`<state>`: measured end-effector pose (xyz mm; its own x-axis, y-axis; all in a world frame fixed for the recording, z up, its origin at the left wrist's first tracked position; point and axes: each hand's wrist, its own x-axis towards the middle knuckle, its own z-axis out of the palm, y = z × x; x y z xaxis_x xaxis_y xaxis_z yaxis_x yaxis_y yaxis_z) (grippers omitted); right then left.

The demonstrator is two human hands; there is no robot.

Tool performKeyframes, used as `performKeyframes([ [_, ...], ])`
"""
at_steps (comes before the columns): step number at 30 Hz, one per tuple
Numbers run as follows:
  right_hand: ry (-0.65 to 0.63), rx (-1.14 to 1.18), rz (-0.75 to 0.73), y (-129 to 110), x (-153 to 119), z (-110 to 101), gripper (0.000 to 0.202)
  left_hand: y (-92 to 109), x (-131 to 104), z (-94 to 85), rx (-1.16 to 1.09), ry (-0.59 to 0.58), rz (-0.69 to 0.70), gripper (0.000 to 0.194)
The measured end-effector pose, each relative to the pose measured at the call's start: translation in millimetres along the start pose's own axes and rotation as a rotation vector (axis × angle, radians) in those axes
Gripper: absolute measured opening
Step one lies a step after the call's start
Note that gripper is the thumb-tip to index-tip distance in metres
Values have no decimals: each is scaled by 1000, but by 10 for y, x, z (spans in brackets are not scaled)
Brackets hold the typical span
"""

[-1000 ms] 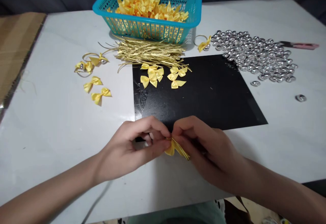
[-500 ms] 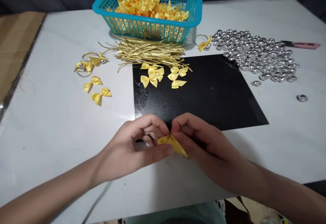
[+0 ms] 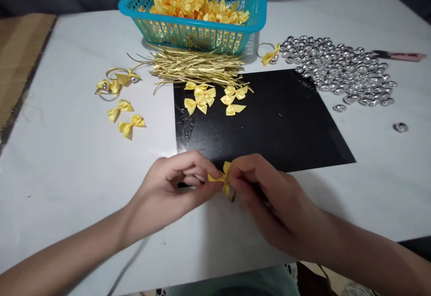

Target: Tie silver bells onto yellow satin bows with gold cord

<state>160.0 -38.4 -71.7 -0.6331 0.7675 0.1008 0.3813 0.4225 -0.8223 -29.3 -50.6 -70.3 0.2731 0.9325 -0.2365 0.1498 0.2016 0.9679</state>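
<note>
Between my two hands, over the table's near part, is a yellow ribbon bow (image 3: 225,175) with a gold cord (image 3: 231,194) at its middle. My left hand (image 3: 183,181) pinches the bow's left loop between thumb and fingers. With thumb and forefinger closed at its right side, my right hand (image 3: 269,197) grips the bow; its fingertips cover part of the ribbon and cord. Several loose yellow bows (image 3: 201,98) lie beyond on a black sheet (image 3: 269,130), close to a pile of gold cords (image 3: 198,66).
A blue basket (image 3: 193,21) full of yellow bows stands at the back. Silver jingle bells (image 3: 340,69) spread at the right, beside a pink-handled tool (image 3: 404,56). Bows with cord and bells (image 3: 109,87) lie at left; another (image 3: 270,55) is near the basket. Cardboard (image 3: 23,62) is far left.
The bow has turned so its loops and knot show, and the cord now hangs below it. My right hand has shifted its grip to the bow's right side.
</note>
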Motion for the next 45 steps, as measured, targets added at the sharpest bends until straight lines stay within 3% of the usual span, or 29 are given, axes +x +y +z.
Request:
performKeyframes([
  [6,30,-192,-106,22,-23,17,15,-8,-9,-39,46,-34,62,5],
  [12,19,-319,-232,22,-2,-4,12,0,-18,-60,-74,-107,-3,7],
  [17,61,-384,-299,20,9,-11,13,3,-24,-65,-129,-67,-66,10],
  [27,7,31,-55,1,-25,-36,7,-15,-54,-84,-122,-11,41,17],
  [34,179,-228,-164,-46,-69,-12,16,-15,-49,-91,-142,-10,3,15],
  [39,158,-469,-340,23,-87,-14,17,-6,-51,-83,-153,-13,-8,15],
  [45,132,-358,-215,-4,-91,-8,11,-4,-58,-67,-137,-24,-18,15],
])
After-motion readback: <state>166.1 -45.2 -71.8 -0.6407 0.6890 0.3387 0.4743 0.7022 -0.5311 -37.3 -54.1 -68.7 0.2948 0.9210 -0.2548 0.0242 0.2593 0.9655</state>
